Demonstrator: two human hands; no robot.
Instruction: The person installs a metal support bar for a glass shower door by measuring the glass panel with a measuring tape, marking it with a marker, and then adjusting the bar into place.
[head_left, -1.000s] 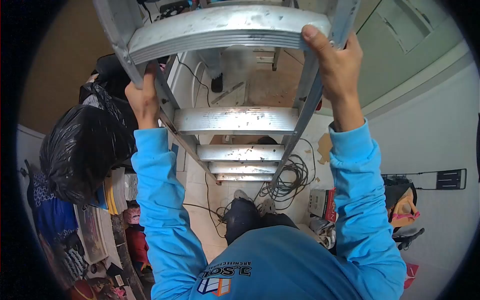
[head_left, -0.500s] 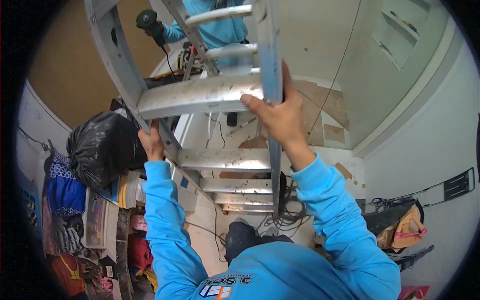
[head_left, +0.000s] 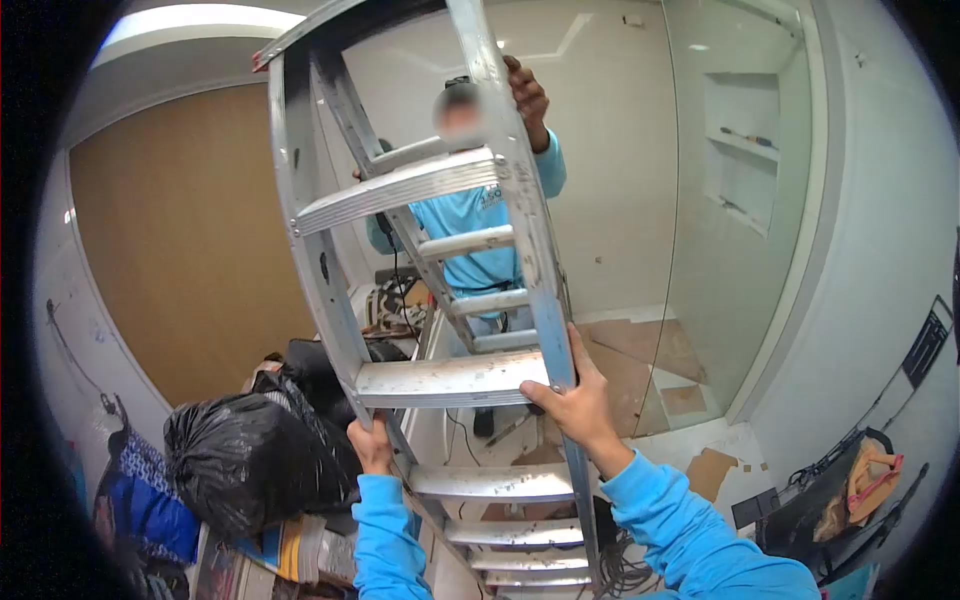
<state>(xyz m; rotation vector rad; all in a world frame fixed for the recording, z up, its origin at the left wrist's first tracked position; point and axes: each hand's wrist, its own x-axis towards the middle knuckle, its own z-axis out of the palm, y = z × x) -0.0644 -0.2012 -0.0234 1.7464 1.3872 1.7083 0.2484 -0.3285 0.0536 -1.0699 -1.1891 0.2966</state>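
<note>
1. Brown panelling, one broad sheet, covers the wall at far left.
2. Below it I see one blue patterned cloth, then one bulging black bag, with one stack of papers under its right side.
3. One left hand is curled closed around the left rail, just under the second visible step.
4. One metal stepladder stands mid-room, leaning in my sight; I count six front steps and four rear bars.
5. Behind it, one co-worker has one hand at the right rail's upper part; whether it grips, I cannot tell.
6. One right hand wraps the right rail, thumb on that second step's end.
7. Further right, one glass pane fronts one niche with two ledges.
</note>
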